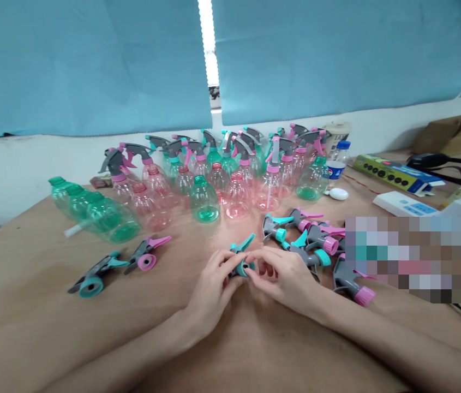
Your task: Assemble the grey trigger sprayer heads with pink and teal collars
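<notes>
Near the middle of the table, my left hand (214, 284) is wrapped round a grey and teal spray head (242, 266), its teal collar facing me. The fingers of my right hand (285, 275) pinch at the collar's opening from the right. Two more spray heads lie to the left, one with a teal collar (91, 286) and one with a pink collar (147, 262). Several grey spray heads with teal or pink parts (314, 237) are piled beyond and beside my right hand. An open green bottle (204, 202) stands behind my hands.
Rows of pink and green bottles, many with spray heads (244, 158), stand along the wall. Green bottles (111, 218) lie at the left. At the right are a power strip (406, 204), a long green box (394, 173), a Pepsi cup (335, 170) and a blurred-out patch.
</notes>
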Demonstrator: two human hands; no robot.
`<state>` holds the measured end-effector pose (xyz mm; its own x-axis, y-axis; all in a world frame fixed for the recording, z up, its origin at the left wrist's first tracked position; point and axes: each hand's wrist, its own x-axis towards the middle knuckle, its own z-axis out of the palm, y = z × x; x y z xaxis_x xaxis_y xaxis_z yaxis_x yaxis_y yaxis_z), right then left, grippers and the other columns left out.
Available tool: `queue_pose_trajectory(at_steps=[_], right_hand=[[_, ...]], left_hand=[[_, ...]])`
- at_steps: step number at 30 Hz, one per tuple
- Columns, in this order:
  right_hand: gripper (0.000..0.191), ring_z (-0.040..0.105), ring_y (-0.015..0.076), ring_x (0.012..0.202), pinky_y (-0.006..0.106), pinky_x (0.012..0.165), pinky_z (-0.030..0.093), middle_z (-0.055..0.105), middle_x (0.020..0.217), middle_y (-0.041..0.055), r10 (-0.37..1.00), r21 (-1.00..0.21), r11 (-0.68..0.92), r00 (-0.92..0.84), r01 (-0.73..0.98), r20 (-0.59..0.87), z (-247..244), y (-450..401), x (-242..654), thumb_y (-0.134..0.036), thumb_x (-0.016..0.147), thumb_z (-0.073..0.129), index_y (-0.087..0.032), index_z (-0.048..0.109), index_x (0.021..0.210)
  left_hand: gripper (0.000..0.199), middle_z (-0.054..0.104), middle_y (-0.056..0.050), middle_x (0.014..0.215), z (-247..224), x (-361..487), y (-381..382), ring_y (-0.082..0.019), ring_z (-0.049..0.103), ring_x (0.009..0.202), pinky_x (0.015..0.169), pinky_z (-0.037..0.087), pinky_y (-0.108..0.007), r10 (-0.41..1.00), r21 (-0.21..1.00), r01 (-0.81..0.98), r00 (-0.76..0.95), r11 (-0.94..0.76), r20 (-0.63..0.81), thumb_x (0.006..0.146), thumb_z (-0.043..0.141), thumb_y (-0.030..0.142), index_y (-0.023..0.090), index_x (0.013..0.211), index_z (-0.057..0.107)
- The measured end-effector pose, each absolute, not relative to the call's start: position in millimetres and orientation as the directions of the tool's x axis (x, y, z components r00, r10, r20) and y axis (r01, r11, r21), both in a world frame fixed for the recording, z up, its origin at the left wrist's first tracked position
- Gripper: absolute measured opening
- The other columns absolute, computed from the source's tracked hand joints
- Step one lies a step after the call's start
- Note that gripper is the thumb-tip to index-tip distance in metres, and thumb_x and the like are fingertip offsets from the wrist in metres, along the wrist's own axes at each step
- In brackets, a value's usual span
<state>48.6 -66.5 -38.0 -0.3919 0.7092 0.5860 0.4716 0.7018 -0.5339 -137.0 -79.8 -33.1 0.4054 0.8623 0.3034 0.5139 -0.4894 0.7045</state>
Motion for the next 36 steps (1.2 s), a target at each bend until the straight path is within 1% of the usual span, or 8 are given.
queue_pose_trajectory(at_steps=[5, 11, 17, 23, 27, 30, 33, 36], right_hand=[[0.011, 0.053, 0.0097, 0.055, 0.023, 0.056, 0.043, 0.066, 0.078, 0.0012, 0.732, -0.590, 0.682, -0.419, 0.433, 0.538, -35, -64, 54, -0.022, 0.086, 0.055, -0.019, 0.062, 0.094], [0.014, 0.053, 0.0105, 0.058, 0.021, 0.054, 0.043, 0.060, 0.074, 0.0001, 0.752, -0.650, 0.648, -0.468, 0.397, 0.465, -30, -62, 57, -0.018, 0.083, 0.055, -0.019, 0.060, 0.096], [0.007, 0.052, 0.0097, 0.056, 0.020, 0.051, 0.039, 0.058, 0.069, -0.0016, 0.753, -0.626, 0.651, -0.471, 0.429, 0.460, -33, -60, 55, -0.018, 0.081, 0.059, -0.019, 0.061, 0.087], [0.010, 0.052, 0.0089, 0.051, 0.020, 0.052, 0.039, 0.057, 0.062, -0.0038, 0.720, -0.586, 0.691, -0.468, 0.422, 0.512, -43, -63, 50, -0.015, 0.080, 0.056, -0.018, 0.060, 0.088], [0.005, 0.051, 0.0092, 0.051, 0.020, 0.051, 0.038, 0.056, 0.060, -0.0044, 0.782, -0.645, 0.621, -0.398, 0.444, 0.479, -40, -67, 49, -0.020, 0.083, 0.056, -0.019, 0.060, 0.087], [0.002, 0.051, 0.0094, 0.053, 0.021, 0.051, 0.037, 0.056, 0.062, -0.0040, 0.830, -0.694, 0.556, -0.352, 0.458, 0.433, -37, -69, 48, -0.019, 0.083, 0.055, -0.019, 0.056, 0.082], [0.006, 0.051, 0.0094, 0.054, 0.021, 0.052, 0.037, 0.056, 0.063, -0.0040, 0.868, -0.736, 0.496, -0.300, 0.461, 0.397, -37, -68, 49, -0.018, 0.083, 0.054, -0.020, 0.053, 0.077], [0.009, 0.049, 0.0090, 0.054, 0.020, 0.052, 0.036, 0.053, 0.063, -0.0046, 0.873, -0.773, 0.481, -0.310, 0.414, 0.377, -38, -65, 52, -0.019, 0.084, 0.055, -0.019, 0.051, 0.076]], left_hand=[[0.036, 0.058, -0.005, 0.106, -29, -135, -79, -0.021, 0.054, 0.095, 0.087, 0.045, -0.035, 0.888, 0.758, 0.496, 0.391, -0.423, 0.240, 0.087, 0.056, 0.020, 0.029, 0.122, 0.057], [0.034, 0.059, -0.005, 0.107, -30, -136, -77, -0.021, 0.055, 0.096, 0.087, 0.045, -0.035, 0.896, 0.768, 0.497, 0.387, -0.403, 0.220, 0.086, 0.057, 0.021, 0.029, 0.119, 0.060], [0.031, 0.059, -0.004, 0.105, -32, -136, -75, -0.020, 0.055, 0.091, 0.083, 0.045, -0.033, 0.899, 0.789, 0.480, 0.391, -0.384, 0.199, 0.084, 0.060, 0.021, 0.029, 0.115, 0.063], [0.028, 0.058, -0.004, 0.099, -28, -136, -73, -0.018, 0.053, 0.082, 0.075, 0.043, -0.029, 0.898, 0.803, 0.481, 0.416, -0.353, 0.146, 0.083, 0.061, 0.021, 0.027, 0.111, 0.065], [0.032, 0.057, -0.002, 0.096, -29, -136, -72, -0.014, 0.050, 0.075, 0.067, 0.041, -0.025, 0.888, 0.824, 0.442, 0.437, -0.354, 0.147, 0.083, 0.061, 0.021, 0.028, 0.115, 0.063], [0.034, 0.057, -0.001, 0.095, -31, -137, -72, -0.013, 0.048, 0.072, 0.063, 0.040, -0.023, 0.893, 0.849, 0.410, 0.427, -0.332, 0.142, 0.083, 0.062, 0.022, 0.029, 0.116, 0.062], [0.034, 0.056, -0.001, 0.097, -34, -139, -72, -0.012, 0.049, 0.071, 0.062, 0.041, -0.023, 0.912, 0.873, 0.394, 0.391, -0.289, 0.125, 0.083, 0.062, 0.023, 0.029, 0.117, 0.061], [0.036, 0.056, -0.001, 0.100, -37, -139, -73, -0.012, 0.048, 0.070, 0.062, 0.043, -0.024, 0.929, 0.885, 0.388, 0.353, -0.256, 0.114, 0.082, 0.063, 0.024, 0.029, 0.117, 0.061]])
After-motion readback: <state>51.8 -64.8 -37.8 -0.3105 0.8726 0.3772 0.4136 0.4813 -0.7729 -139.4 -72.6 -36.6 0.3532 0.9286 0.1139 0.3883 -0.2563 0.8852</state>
